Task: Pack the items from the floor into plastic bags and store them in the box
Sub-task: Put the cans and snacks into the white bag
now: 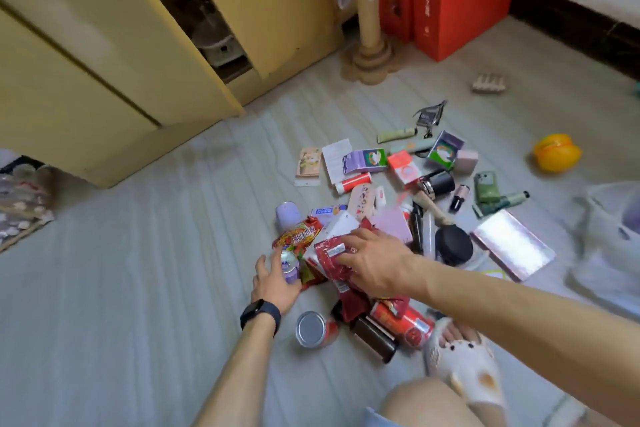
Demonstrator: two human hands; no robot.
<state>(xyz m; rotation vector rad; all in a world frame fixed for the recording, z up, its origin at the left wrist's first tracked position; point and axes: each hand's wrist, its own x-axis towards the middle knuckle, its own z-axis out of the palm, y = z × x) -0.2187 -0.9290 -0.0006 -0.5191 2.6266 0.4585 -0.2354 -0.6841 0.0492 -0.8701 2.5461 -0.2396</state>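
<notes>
A heap of small items lies on the grey floor (pixel 138 270): snack packets, cans, cosmetics and little boxes. My left hand (pixel 275 282) curls around a small purple bottle (pixel 289 265) at the heap's near left edge. My right hand (pixel 375 262) lies spread on a dark red snack packet (pixel 332 256), fingers over it; a firm grip is not visible. A red-and-yellow packet (pixel 298 234) sits just behind the bottle. A clear plastic bag (pixel 609 246) lies blurred at the right edge. Tall red boxes (pixel 460 0) stand against the far wall.
A yellow cabinet (pixel 104 55) with an open door fills the left. A cardboard post (pixel 369 28) with white pompoms stands behind the heap. Cans (pixel 313 329) and a dark jar (pixel 375 340) lie near my slippered foot (pixel 464 360). A yellow toy (pixel 556 152) sits at right.
</notes>
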